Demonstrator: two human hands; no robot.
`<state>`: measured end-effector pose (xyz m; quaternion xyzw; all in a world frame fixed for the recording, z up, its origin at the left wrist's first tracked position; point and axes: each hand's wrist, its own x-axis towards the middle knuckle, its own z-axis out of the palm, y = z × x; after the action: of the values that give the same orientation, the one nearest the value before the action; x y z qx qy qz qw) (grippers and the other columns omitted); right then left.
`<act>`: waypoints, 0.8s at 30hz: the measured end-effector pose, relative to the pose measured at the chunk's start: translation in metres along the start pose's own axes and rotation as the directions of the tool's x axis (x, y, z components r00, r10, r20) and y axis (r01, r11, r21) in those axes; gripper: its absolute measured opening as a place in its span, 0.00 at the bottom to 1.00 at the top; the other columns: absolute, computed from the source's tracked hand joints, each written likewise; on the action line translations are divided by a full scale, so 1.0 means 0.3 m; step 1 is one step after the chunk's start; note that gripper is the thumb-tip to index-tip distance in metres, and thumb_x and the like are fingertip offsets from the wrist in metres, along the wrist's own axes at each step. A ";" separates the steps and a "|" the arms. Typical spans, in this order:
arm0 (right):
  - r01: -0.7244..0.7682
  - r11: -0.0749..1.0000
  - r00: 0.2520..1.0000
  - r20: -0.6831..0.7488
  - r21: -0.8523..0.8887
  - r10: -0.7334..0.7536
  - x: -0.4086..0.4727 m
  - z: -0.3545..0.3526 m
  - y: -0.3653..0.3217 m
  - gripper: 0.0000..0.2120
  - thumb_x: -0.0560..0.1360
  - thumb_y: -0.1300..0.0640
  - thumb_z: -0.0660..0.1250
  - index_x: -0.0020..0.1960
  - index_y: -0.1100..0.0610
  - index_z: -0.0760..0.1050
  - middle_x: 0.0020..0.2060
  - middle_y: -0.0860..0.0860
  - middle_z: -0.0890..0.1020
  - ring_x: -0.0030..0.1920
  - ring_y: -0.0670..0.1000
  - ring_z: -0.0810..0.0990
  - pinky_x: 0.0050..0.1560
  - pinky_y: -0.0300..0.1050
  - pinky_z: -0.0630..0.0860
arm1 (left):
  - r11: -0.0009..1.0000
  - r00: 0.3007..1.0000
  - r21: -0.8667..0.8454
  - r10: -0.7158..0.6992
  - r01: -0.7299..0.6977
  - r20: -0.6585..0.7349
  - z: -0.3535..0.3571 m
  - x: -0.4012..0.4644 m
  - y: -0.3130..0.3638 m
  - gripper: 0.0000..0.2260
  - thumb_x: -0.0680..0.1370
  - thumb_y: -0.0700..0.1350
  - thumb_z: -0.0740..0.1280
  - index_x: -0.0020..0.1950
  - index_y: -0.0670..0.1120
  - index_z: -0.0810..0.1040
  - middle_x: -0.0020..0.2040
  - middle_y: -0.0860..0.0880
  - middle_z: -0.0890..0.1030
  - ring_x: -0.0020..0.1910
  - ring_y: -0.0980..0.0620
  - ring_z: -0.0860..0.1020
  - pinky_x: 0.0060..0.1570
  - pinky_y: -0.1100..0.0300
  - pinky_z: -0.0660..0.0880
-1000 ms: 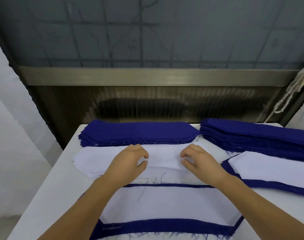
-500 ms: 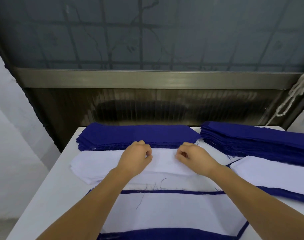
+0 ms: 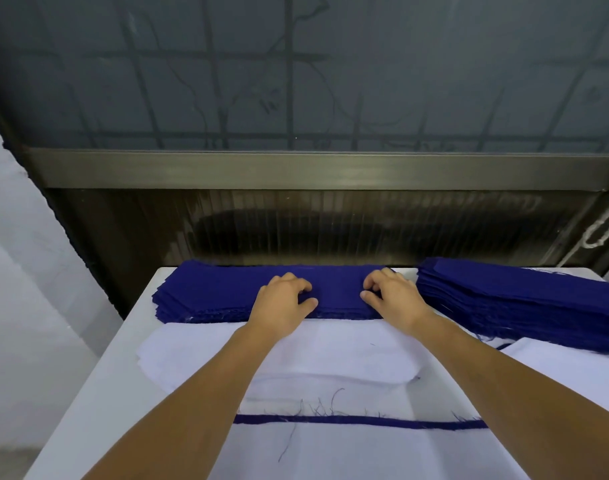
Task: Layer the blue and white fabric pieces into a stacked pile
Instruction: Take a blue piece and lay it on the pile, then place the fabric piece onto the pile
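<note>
A stack of blue fabric pieces (image 3: pixel 209 292) lies at the back of the white table (image 3: pixel 98 393). Both hands are on top of it. My left hand (image 3: pixel 284 301) and my right hand (image 3: pixel 391 296) have curled fingers and thumbs that pinch the top blue piece near its middle. Just in front lies a stack of white fabric pieces (image 3: pixel 330 351), partly under my forearms. Nearest to me sits the layered pile (image 3: pixel 330 448), white on top with a blue edge showing along its far side.
A second, taller blue stack (image 3: pixel 521 296) fills the back right. Below it, at the right edge, lies another white-on-blue pile (image 3: pixel 573 368). A dark panel and metal rail stand behind the table. A white rope (image 3: pixel 604 226) hangs at the far right.
Both hands have moved forward off the white stack and onto the blue stack behind it. The view has tilted up and away from the near pile.
</note>
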<state>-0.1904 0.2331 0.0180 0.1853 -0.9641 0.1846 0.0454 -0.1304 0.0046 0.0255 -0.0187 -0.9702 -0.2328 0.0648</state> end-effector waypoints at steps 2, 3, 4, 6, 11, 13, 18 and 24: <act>0.014 1.000 1.000 0.022 -0.004 -0.014 0.013 -0.002 0.004 0.04 0.80 0.51 0.63 0.53 0.49 0.73 0.50 0.45 0.74 0.51 0.47 0.74 0.58 0.46 0.72 | 1.000 1.000 0.000 -0.004 0.004 0.005 0.002 0.014 0.004 0.17 0.78 0.54 0.66 0.66 0.51 0.75 0.60 0.53 0.76 0.60 0.53 0.71 0.63 0.53 0.70; 0.024 1.000 0.999 0.028 -0.012 -0.024 0.019 -0.003 0.005 0.03 0.80 0.51 0.63 0.52 0.49 0.73 0.50 0.45 0.74 0.50 0.47 0.74 0.57 0.46 0.73 | 1.000 1.000 -0.001 -0.009 0.009 0.008 0.003 0.018 0.007 0.17 0.78 0.54 0.66 0.66 0.51 0.75 0.59 0.53 0.76 0.59 0.53 0.70 0.63 0.53 0.69; 0.036 0.999 0.999 0.029 -0.021 -0.036 0.027 -0.003 0.007 0.02 0.80 0.51 0.62 0.51 0.49 0.73 0.50 0.46 0.75 0.50 0.47 0.74 0.57 0.45 0.72 | 1.000 1.000 -0.002 -0.016 0.016 0.012 0.003 0.022 0.010 0.17 0.78 0.54 0.66 0.65 0.52 0.75 0.59 0.53 0.75 0.60 0.53 0.70 0.62 0.53 0.69; 0.071 0.996 0.997 0.023 -0.058 -0.070 0.046 -0.002 0.011 0.04 0.81 0.52 0.61 0.50 0.50 0.74 0.51 0.48 0.77 0.49 0.47 0.74 0.57 0.45 0.72 | 1.000 0.999 0.000 -0.029 0.029 0.024 0.001 0.026 0.014 0.17 0.77 0.55 0.67 0.65 0.52 0.75 0.59 0.53 0.75 0.60 0.52 0.70 0.62 0.53 0.70; 0.213 0.922 0.965 0.218 -0.324 -0.146 0.093 0.002 0.027 0.14 0.79 0.62 0.62 0.65 0.57 0.73 0.61 0.54 0.75 0.61 0.54 0.73 0.63 0.45 0.71 | 0.997 0.996 -0.033 -0.066 0.068 0.065 -0.017 0.031 0.027 0.19 0.75 0.58 0.68 0.64 0.53 0.76 0.57 0.54 0.74 0.59 0.52 0.70 0.61 0.50 0.72; 0.238 0.892 0.961 0.227 -0.385 -0.159 0.099 0.002 0.032 0.20 0.77 0.66 0.65 0.67 0.58 0.70 0.62 0.56 0.74 0.62 0.56 0.73 0.64 0.46 0.72 | 0.996 0.994 -0.049 -0.074 0.078 0.079 -0.022 0.034 0.030 0.19 0.75 0.58 0.69 0.62 0.53 0.76 0.56 0.54 0.74 0.58 0.53 0.70 0.60 0.51 0.72; 0.145 0.975 0.975 0.194 -0.171 -0.111 0.096 -0.006 0.031 0.06 0.81 0.54 0.61 0.54 0.53 0.75 0.53 0.52 0.78 0.52 0.50 0.77 0.54 0.43 0.75 | 0.988 0.991 -0.092 -0.116 0.121 0.062 -0.020 0.042 0.033 0.07 0.74 0.54 0.71 0.46 0.53 0.76 0.49 0.54 0.74 0.53 0.51 0.72 0.58 0.50 0.72; 0.075 0.997 0.986 0.152 -0.004 -0.074 0.069 -0.012 0.031 0.11 0.76 0.43 0.66 0.40 0.45 0.69 0.41 0.43 0.72 0.41 0.45 0.73 0.41 0.39 0.70 | 0.982 0.986 -0.091 -0.162 0.165 0.039 -0.001 0.064 0.044 0.06 0.76 0.52 0.70 0.40 0.54 0.78 0.50 0.55 0.75 0.55 0.52 0.72 0.58 0.50 0.69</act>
<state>-0.2130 0.2353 0.0214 0.2345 -0.9580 0.1637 -0.0203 -0.1486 0.0163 0.0342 0.0545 -0.9573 -0.2824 0.0294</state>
